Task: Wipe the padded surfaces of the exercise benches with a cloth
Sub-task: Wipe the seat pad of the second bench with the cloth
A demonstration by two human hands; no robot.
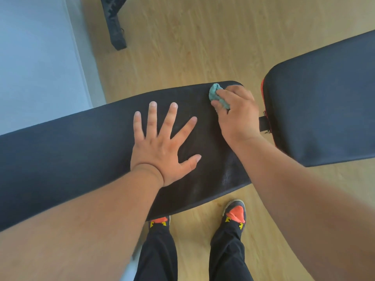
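Wood floor [203,47]. Left hand [162,151] flat, bracing pad [71,149]; right hand [237,114] gripping cloth [217,94], wiping far corner. Next, probably: sweep leftward.

Long black padded bench pad [81,142] spans the wood-grain floor [182,47]; a flat left hand [162,147] presses on it, a bunched teal cloth [218,96] apparently touches its far corner.

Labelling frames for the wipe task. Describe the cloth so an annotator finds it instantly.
Start at the long black bench pad crossing the frame. At its far right corner the right hand grips a small bunched teal cloth, which pokes out past the fingers. It is the only teal thing on the black padding.
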